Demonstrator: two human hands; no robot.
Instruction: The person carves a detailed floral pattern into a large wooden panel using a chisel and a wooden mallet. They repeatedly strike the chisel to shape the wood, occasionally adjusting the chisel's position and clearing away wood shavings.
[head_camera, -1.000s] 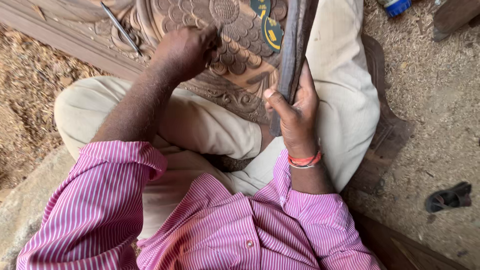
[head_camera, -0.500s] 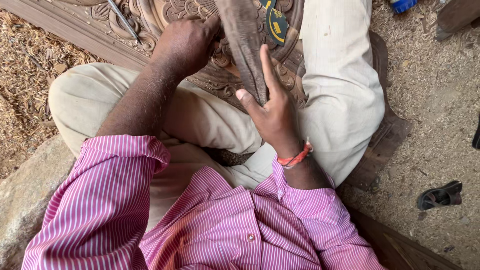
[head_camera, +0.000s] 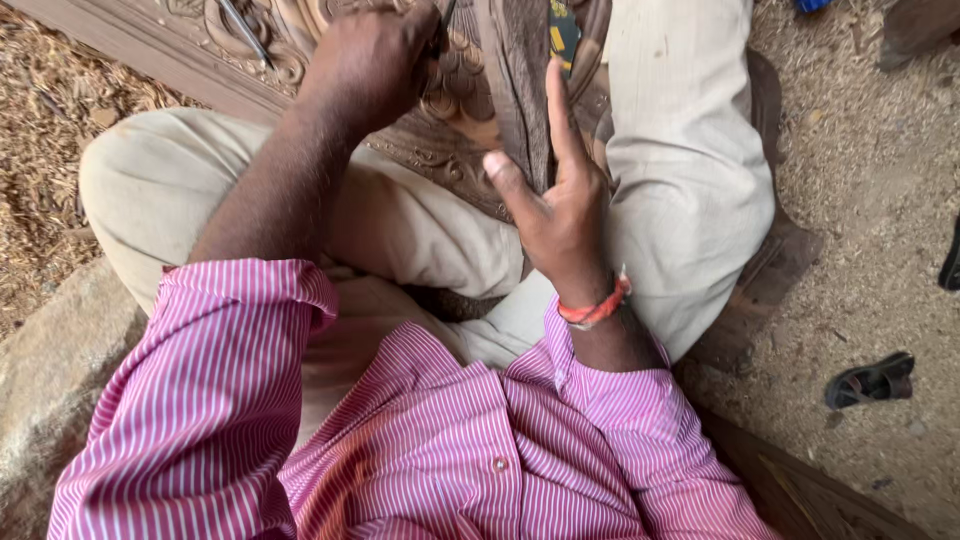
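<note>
Head view: the left hand (head_camera: 372, 62) is closed in a fist on a thin dark tool (head_camera: 445, 18), its tip set against the carved wooden panel (head_camera: 455, 120) that lies across the person's lap. The right hand (head_camera: 560, 215) is open, fingers spread and thumb out; whether its palm bears on the dark wooden mallet (head_camera: 520, 80) just beyond it cannot be told, and it clasps nothing. A second slim metal tool (head_camera: 243, 32) lies on the panel, left of the closed grip. Judged from its thickness and relief, the panel is stiff and heavy, its raised scrollwork liable to chip; it is best held by the plain border. The mallet looks dense and rough, best gripped low on its narrow shaft. A dark sandal (head_camera: 870, 380) lies on the ground, well to the right of the open hand
</note>
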